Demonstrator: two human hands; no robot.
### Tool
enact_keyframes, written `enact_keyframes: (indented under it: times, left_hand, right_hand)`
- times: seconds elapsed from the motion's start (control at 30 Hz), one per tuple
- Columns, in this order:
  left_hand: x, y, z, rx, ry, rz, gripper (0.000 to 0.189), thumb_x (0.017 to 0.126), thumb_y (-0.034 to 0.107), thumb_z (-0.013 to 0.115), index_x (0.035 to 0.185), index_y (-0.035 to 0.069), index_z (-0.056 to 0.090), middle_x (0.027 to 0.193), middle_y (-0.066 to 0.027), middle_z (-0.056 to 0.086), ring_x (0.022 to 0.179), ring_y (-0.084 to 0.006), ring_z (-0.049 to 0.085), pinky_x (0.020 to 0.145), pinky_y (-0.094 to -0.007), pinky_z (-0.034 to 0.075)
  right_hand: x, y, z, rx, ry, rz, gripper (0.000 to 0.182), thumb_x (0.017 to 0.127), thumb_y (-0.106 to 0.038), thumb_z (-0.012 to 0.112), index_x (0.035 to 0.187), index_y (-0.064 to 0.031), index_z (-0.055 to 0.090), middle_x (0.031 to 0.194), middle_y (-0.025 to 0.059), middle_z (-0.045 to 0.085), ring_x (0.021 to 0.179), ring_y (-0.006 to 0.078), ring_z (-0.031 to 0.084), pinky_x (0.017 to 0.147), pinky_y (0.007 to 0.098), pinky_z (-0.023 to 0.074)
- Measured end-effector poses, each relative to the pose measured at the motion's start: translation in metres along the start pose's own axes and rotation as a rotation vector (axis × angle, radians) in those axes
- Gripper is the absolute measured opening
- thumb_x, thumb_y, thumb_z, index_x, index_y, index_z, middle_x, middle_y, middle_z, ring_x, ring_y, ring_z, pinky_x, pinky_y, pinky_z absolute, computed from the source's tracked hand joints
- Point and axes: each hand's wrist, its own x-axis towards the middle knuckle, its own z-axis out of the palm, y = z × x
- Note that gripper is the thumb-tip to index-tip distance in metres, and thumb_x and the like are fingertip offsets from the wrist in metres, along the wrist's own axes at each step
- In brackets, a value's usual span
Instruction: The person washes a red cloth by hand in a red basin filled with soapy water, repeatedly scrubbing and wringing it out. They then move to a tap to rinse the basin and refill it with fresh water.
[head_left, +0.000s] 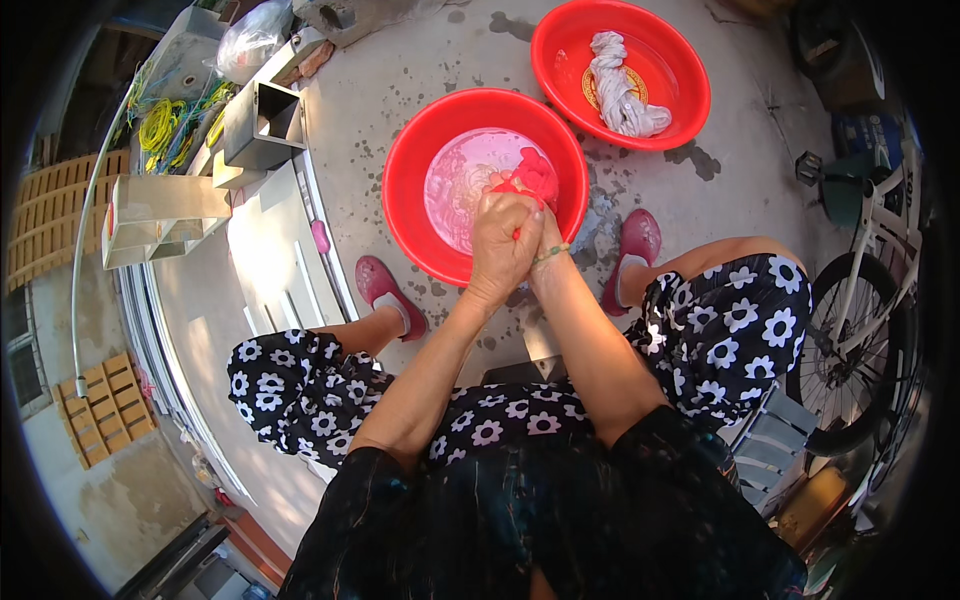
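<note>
Both my hands meet over a red plastic basin (411, 187) on the ground between my feet. My left hand (504, 225) is closed around a wet red cloth (535, 174), and a bit of red shows between its fingers. Pressed against it, my right hand (550, 226) grips the same cloth; the left hand partly covers its fingers. A beaded bracelet (551, 253) circles the right wrist. The cloth's bunched end hangs at the right side of cloudy, pinkish water (457, 169) in the basin.
A second red basin (551, 71) beyond holds a twisted pale cloth (622, 94). At left lie a pink bar, perhaps soap (321, 235), a hollow rectangular metal tube (259, 124) and coiled yellow cord (159, 126). A bicycle (855, 300) stands at right. Wet spots mark the concrete floor (345, 97).
</note>
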Motion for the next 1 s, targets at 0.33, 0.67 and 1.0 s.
enact_keyframes:
  times: [0.33,0.67,1.0]
  left_hand:
    - [0.044,-0.111,-0.066,0.058,0.163,-0.450,0.024,0.087,0.023,0.059,0.086,0.000,0.065,0.072,-0.0078,0.061,0.071,-0.0156,0.057,0.068,-0.0310,0.046]
    - [0.070,-0.071,-0.071,0.174,-0.617,-0.746,0.098,0.062,0.053,0.073,0.132,-0.006,0.038,0.127,-0.0280,0.047,0.119,-0.0333,0.047,0.101,-0.0361,0.037]
    - [0.056,-0.091,-0.068,0.076,-0.582,-0.619,0.050,0.071,0.000,0.066,0.119,-0.003,0.052,0.101,-0.0096,0.061,0.088,-0.0152,0.059,0.080,-0.0260,0.048]
  right_hand:
    - [-0.017,0.030,0.046,-0.669,0.094,-0.282,0.024,0.077,-0.004,0.063,0.100,0.0006,0.060,0.097,0.0084,0.063,0.089,0.0183,0.062,0.077,0.0320,0.0495]
    - [-0.012,0.050,0.028,-2.156,-0.011,-0.408,0.018,0.068,-0.010,0.060,0.083,-0.0028,0.066,0.085,0.0194,0.064,0.091,0.0341,0.060,0.090,0.0445,0.0383]
    - [-0.029,0.067,0.019,-2.419,-0.379,-0.583,0.023,0.064,-0.016,0.065,0.082,-0.0009,0.067,0.096,0.0205,0.062,0.106,0.0313,0.054,0.100,0.0411,0.0331]
